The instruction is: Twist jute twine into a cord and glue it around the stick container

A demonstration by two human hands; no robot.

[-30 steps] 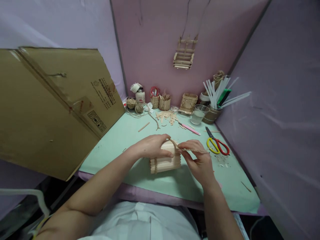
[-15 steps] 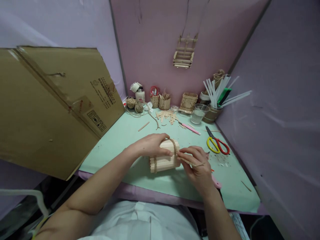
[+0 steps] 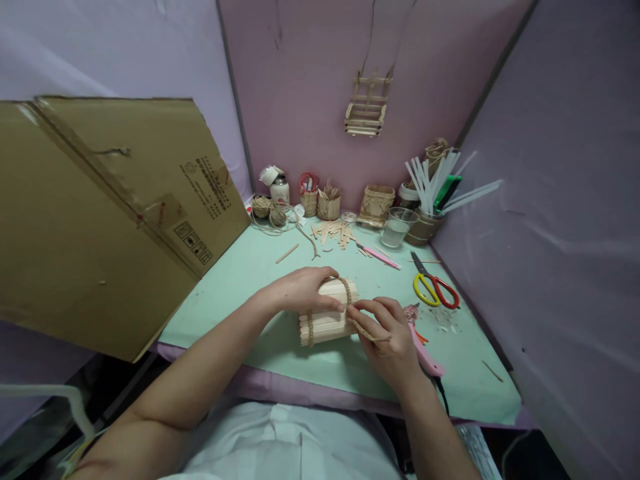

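A cylinder of pale popsicle sticks [image 3: 327, 328] lies on its side on the green tabletop. My left hand [image 3: 307, 290] is wrapped over its upper left part, thumb along the near side. One band of braided twine circles its left end. A second braided twine [image 3: 349, 292] runs around the right end, and its loose tail passes through my right hand [image 3: 387, 333]. The fingers of that hand pinch the twine and press it against the sticks. Just right of my right hand lies a pink glue gun [image 3: 425, 352], its black cord running off the front edge.
Scissors [image 3: 434, 290] with yellow and red handles lie at the right, beside scraps. Behind are a pink craft knife [image 3: 380, 256], loose sticks [image 3: 335, 232], a water cup [image 3: 397, 230] and twine balls [image 3: 270, 210]. A large cardboard sheet [image 3: 115, 220] stands at the left.
My right hand has shifted slightly left along the twine, in closer to the cylinder. More of the pink glue gun shows. My left hand has stayed in place.
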